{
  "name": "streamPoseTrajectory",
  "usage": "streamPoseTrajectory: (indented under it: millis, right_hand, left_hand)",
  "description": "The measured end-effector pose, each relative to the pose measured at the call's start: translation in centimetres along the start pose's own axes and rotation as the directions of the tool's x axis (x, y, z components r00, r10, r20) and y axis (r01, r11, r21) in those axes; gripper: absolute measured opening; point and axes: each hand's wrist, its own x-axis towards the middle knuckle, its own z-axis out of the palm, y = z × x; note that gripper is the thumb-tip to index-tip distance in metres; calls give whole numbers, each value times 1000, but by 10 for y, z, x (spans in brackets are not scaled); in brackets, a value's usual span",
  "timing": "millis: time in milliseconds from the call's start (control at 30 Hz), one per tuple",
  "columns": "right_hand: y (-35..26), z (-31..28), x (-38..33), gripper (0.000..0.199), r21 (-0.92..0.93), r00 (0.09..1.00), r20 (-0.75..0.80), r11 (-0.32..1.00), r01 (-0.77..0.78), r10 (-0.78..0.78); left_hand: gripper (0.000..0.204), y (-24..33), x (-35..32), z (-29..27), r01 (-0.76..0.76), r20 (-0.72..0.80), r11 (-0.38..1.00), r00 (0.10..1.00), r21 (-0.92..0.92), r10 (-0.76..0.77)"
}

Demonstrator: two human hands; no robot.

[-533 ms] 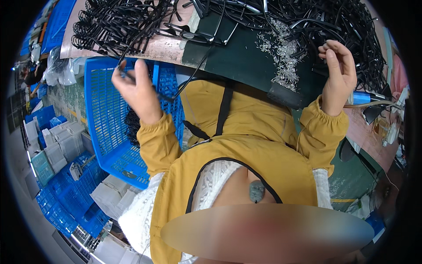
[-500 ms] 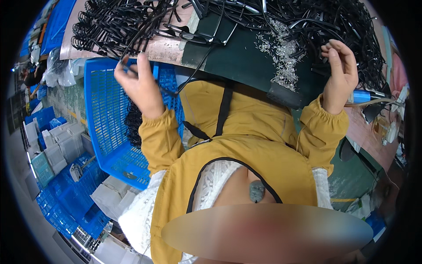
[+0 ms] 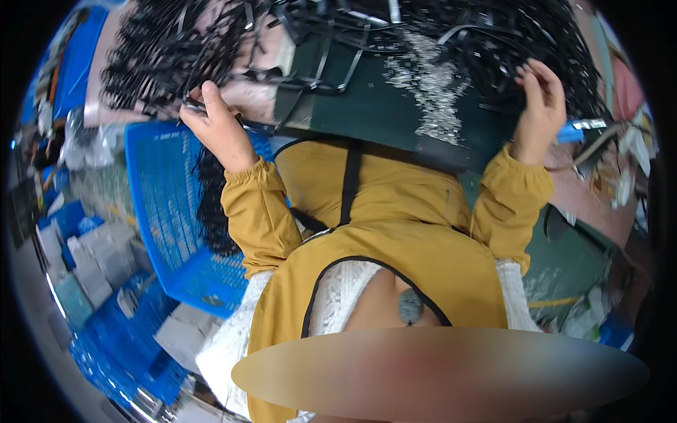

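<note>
My left hand [image 3: 220, 130] is closed on a thin black eyeglass frame [image 3: 196, 104], over the near edge of the bench and the blue basket. Part of that frame is hidden by the hand and smeared by motion. At the right, my right hand [image 3: 541, 109] is raised with thumb and fingers curled together. What they pinch, if anything, is too small to make out. Behind it lies a large heap of black eyeglass temples [image 3: 522, 35]. Small silver pieces [image 3: 434, 84], like screws or pins, are scattered on the dark green mat [image 3: 352, 113].
Stacked black eyeglass frames [image 3: 151, 63] cover the bench's far left. A blue basket [image 3: 144, 197] below holds a dark bundle [image 3: 215, 211]. A dark block [image 3: 441, 155] sits at the mat's near edge. Beside my right wrist lies a blue-bodied tool [image 3: 570, 132]. White boxes [image 3: 106, 250] stand lower left.
The whole view has shifted and blurred. My left hand has turned the eyeglass frame, whose long temple no longer hangs out toward the right. My right hand keeps nearly the same pose.
</note>
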Motion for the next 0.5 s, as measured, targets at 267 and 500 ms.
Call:
streamPoseTrajectory:
  millis: [267, 500]
  right_hand:
    - [-2, 16, 19, 32, -695, 940, 168, 641, 326, -296]
    - [6, 19, 33, 21, -740, 942, 218, 586, 331, -256]
  left_hand:
    - [45, 10, -24, 49, -748, 157, 541, 630, 384, 760]
    - [34, 48, -35, 57, -728, 600, 236, 671, 643, 435]
